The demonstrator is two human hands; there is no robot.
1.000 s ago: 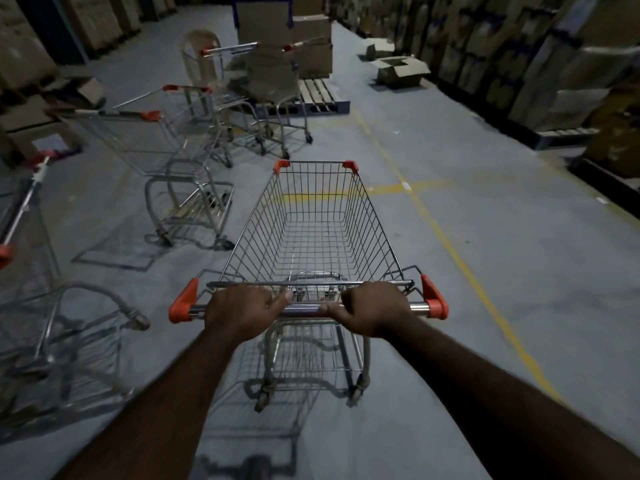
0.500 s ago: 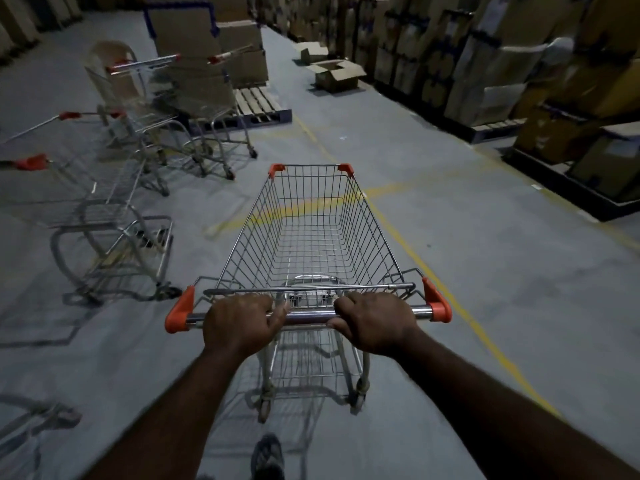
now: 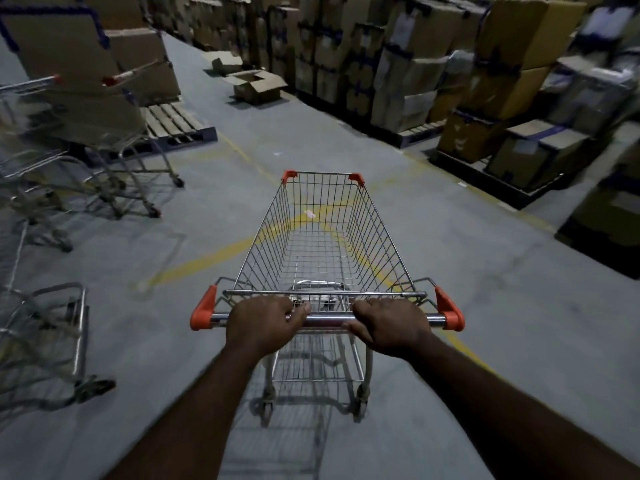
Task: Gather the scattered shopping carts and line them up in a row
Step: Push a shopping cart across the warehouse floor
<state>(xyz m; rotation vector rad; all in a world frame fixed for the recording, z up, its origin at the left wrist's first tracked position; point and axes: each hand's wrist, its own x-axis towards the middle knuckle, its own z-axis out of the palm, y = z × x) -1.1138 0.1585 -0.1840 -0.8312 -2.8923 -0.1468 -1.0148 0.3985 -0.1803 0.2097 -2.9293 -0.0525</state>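
Both hands grip the handle of the cart, which stands on the grey floor in the aisle, its basket pointing away over a yellow line. The left hand curls its fingers over the bar left of centre, and the right hand wraps it right of centre. More carts stand blurred at the left, well apart. Stacked boxes line the right side

Ahead of our cart, we list bare floor running up the aisle. Left: parked carts, a wooden pallet. Right: stacked boxes walling the aisle. Far ahead: one open carton.
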